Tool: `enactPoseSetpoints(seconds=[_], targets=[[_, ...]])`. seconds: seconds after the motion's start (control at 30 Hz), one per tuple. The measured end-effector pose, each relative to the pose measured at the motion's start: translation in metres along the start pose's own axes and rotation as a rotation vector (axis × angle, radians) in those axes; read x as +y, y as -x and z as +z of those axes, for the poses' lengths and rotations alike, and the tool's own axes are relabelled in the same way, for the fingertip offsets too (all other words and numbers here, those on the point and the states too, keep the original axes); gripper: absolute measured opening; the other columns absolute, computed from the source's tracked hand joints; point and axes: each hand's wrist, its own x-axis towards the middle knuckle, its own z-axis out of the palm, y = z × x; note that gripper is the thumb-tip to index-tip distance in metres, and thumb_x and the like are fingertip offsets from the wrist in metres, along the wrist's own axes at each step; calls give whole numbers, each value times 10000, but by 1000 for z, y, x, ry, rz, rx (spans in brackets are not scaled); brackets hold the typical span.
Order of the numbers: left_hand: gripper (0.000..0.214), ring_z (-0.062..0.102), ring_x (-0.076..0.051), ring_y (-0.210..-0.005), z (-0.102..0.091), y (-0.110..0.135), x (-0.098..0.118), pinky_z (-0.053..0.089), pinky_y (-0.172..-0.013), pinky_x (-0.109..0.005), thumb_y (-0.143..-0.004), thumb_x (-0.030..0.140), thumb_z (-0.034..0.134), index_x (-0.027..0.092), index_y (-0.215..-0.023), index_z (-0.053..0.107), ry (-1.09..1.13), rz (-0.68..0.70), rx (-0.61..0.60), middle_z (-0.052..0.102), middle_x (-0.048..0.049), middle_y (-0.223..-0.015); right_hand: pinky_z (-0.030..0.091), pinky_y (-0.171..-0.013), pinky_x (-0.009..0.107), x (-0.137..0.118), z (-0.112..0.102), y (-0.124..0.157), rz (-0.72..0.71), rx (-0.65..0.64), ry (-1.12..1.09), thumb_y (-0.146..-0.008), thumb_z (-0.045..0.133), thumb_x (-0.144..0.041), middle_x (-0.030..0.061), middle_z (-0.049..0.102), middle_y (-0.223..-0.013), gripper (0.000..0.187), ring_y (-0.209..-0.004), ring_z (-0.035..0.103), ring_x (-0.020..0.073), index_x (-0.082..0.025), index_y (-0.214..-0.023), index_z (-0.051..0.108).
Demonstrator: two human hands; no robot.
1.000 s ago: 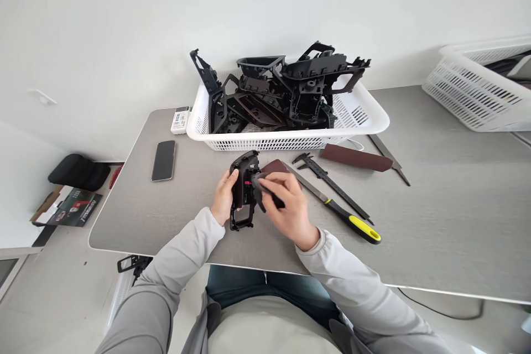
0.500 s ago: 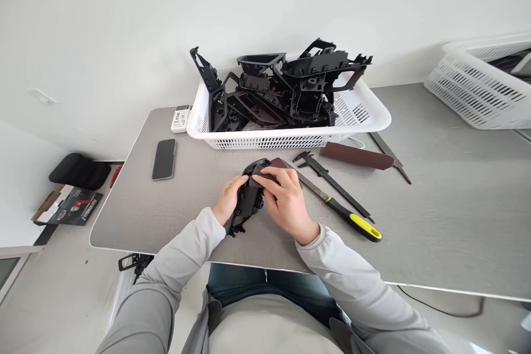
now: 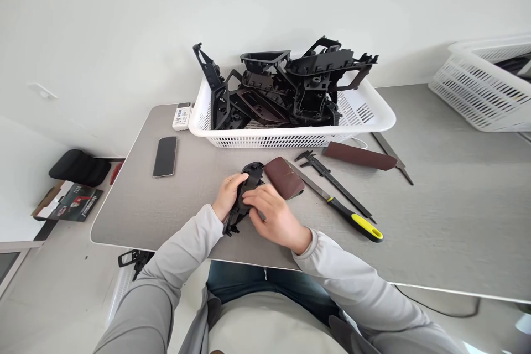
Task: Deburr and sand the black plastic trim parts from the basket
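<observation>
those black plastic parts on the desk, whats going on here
A person grips a black plastic part in their left hand, low over a grey table, with their right hand laid across it. A piece of brown sandpaper lies just beside the part. A caliper, a yellow-handled file and a sandpaper strip lie to the right. Behind, a white basket holds a pile of similar black parts, and a phone lies to the left.

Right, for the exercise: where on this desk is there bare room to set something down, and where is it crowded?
The widest bare patch of the grey tabletop lies right of the yellow-handled file. A smaller one lies between the phone and the left hand. It is crowded in front of the white basket, where the sandpaper and caliper lie.
</observation>
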Motion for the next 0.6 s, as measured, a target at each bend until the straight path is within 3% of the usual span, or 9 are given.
enactPoseSetpoints(seconds=[0.17, 0.33, 0.5, 0.6], targets=[[325, 396, -92, -519, 0, 2, 0, 315, -517, -254, -675, 365, 696, 179, -503, 493, -22, -24, 17, 449, 54, -507, 583, -748, 395, -3, 1, 1, -71, -138, -84, -834, 495, 3, 87, 728, -965, 275, -865, 598, 224, -192, -976, 628], [289, 464, -101, -520, 3, 0, -2, 387, -543, -246, -683, 364, 709, 167, -543, 550, 38, -32, 39, 521, 39, -523, 573, -790, 436, 0, -2, 0, 3, -75, -37, -855, 493, 0, 94, 735, -989, 293, -876, 591, 233, -192, -1023, 639], [290, 558, -136, -488, 4, -1, 3, 448, -531, -263, -763, 391, 641, 143, -612, 633, 113, -87, 119, 611, -14, -541, 580, -698, 362, -3, -3, 2, -76, -126, -208, -817, 500, 9, 73, 724, -887, 287, -790, 581, 203, -196, -965, 635], [337, 607, -166, -496, 2, -3, 5, 464, -518, -272, -803, 430, 588, 121, -695, 664, 166, -118, 184, 658, -56, -578, 582, -730, 364, -7, -1, 3, -68, -109, -272, -842, 488, 2, 84, 729, -954, 305, -801, 602, 189, -193, -1029, 629]])
